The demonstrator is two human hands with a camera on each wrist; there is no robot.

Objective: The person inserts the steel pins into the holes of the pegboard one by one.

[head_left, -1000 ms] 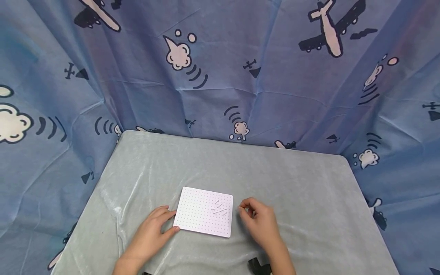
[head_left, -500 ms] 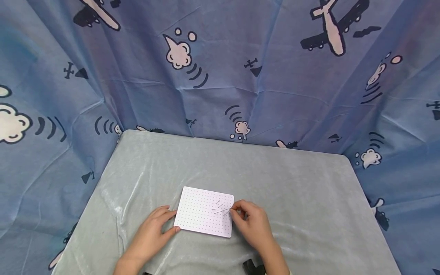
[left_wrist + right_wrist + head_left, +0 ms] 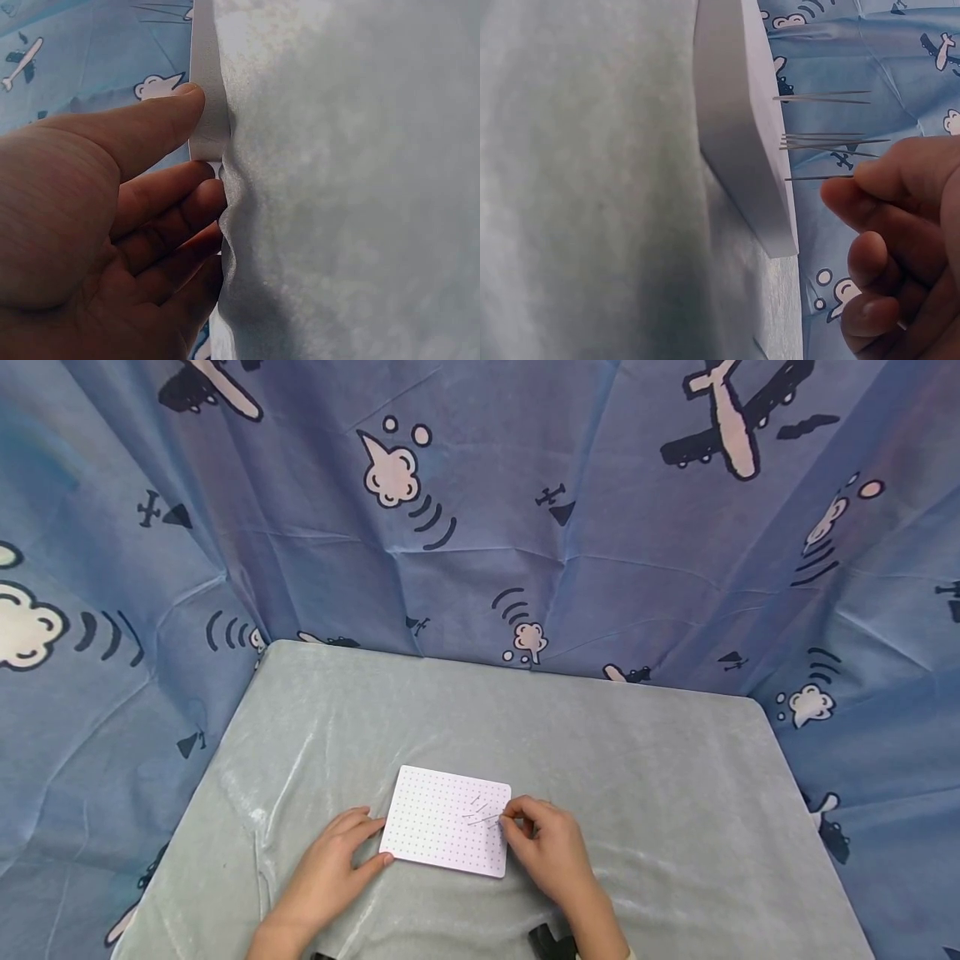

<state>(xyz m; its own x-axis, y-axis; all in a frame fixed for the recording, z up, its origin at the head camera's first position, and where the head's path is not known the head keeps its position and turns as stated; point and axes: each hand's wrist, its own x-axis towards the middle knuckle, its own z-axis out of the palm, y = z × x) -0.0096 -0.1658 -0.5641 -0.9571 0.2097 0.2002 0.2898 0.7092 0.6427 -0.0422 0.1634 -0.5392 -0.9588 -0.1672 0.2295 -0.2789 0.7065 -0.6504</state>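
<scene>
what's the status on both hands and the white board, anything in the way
Left hand touching the white board near its corner. Right hand pinching a thin pin, tip at the board. Other pins standing close by, possibly crowding that hand.

Needles (image 3: 817, 178): metal-look, smooth. Perf. board (image 3: 435, 820): smooth, matt. Tbl cloth (image 3: 637, 777): velvety, w/ sheen. Curtain (image 3: 480, 518): creased fabric, semi-gloss.

Room to pass lies over the bench (image 3: 465, 718) beyond the board (image 3: 431, 827); standing needles (image 3: 832, 142) (several, close together) bar a low sweep across the board's right part.
</scene>
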